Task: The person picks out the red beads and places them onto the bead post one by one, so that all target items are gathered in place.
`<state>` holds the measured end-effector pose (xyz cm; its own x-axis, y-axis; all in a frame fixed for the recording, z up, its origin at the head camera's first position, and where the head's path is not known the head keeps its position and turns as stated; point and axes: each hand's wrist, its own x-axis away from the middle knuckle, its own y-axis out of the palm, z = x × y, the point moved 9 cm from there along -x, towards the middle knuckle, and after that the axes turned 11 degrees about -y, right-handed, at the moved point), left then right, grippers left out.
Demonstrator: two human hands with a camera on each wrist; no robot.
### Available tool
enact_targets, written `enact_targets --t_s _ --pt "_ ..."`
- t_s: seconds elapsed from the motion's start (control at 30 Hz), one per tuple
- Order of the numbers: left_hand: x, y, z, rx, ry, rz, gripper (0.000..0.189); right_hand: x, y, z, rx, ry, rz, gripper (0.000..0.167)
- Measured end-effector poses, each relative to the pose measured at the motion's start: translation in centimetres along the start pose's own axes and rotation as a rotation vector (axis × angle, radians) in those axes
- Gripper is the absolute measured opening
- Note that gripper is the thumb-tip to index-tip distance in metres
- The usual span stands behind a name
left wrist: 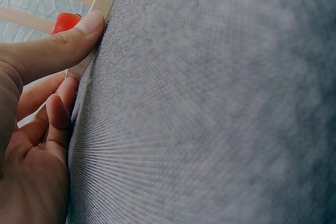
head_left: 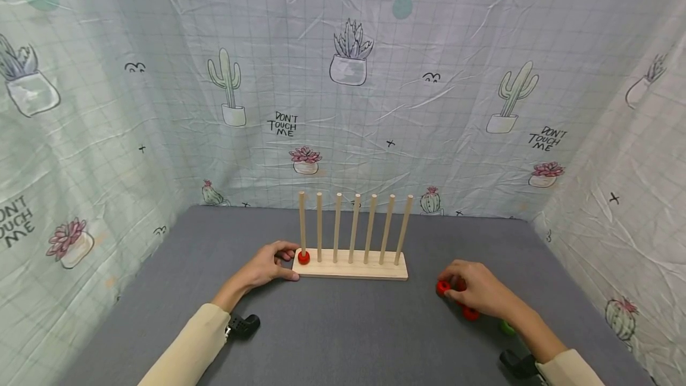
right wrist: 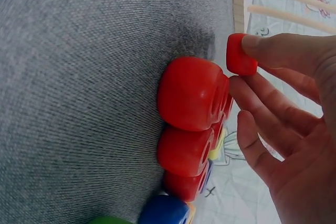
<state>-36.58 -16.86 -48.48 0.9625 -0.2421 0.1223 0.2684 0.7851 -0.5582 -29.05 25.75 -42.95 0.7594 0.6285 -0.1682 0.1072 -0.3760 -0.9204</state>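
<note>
A wooden peg rack (head_left: 351, 271) with a row of several upright pegs stands on the table. One red bead (head_left: 303, 258) sits at the bottom of its leftmost peg. My left hand (head_left: 262, 267) holds the rack's left end, the thumb (left wrist: 90, 23) at the front edge and the other fingers round the end and behind. Off to the right of the rack, my right hand (head_left: 482, 290) pinches a red bead (right wrist: 241, 54) between thumb and fingertips. Just below and beside that hand lie more red beads (right wrist: 190, 94), partly hidden by it in the head view.
Behind the red beads in the right wrist view are a blue bead (right wrist: 164, 211), a green bead (right wrist: 109, 220) and a bit of yellow (right wrist: 216, 148). A grey cloth (head_left: 343, 332) covers the table. Patterned curtains (head_left: 354, 112) enclose the back and sides.
</note>
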Motion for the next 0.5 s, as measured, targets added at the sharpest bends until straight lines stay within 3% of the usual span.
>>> enact_targets --t_s 0.5 --pt "-0.24 0.02 -0.16 0.015 -0.003 -0.003 0.075 -0.46 -0.24 -0.26 -0.005 -0.003 0.003 0.021"
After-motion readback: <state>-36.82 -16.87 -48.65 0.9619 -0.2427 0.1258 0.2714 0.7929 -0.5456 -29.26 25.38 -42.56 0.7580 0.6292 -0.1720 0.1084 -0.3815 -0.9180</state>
